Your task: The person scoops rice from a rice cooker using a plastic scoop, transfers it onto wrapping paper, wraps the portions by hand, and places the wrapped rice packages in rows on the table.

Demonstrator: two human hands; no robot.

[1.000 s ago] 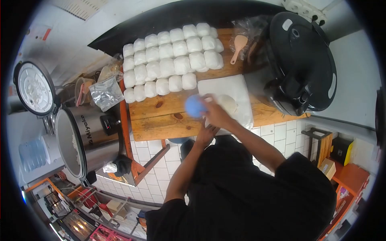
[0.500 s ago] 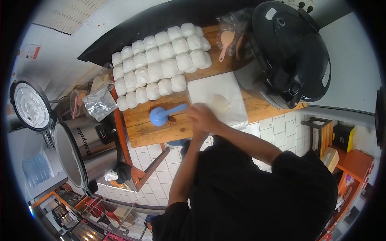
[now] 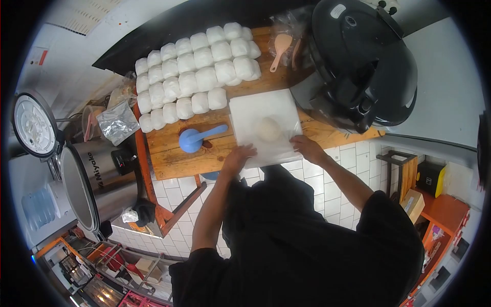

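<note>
A stack of thin white wrapping sheets (image 3: 240,110) lies on the wooden table, with a round mound of what looks like cooked rice (image 3: 268,129) on it. My left hand (image 3: 238,158) pinches the near left corner of the top sheet. At the near right corner, my right hand (image 3: 309,148) has its fingers closed on the same sheet. The sheet's near edge looks lifted toward the mound. Left of my left hand, a blue round scoop (image 3: 191,140) rests with its handle toward the sheets.
Rows of white wrapped bundles (image 3: 197,79) sit at the table's back left. A peach rice paddle (image 3: 281,47) lies by clear plastic. A large black cooker (image 3: 358,61) stands at right. An open steel cooker (image 3: 102,179) and a silver packet (image 3: 117,123) are at left.
My hands were together left of the mound. They have moved apart, one to each near corner of the sheet, and taken hold of it. The view has shifted slightly.
</note>
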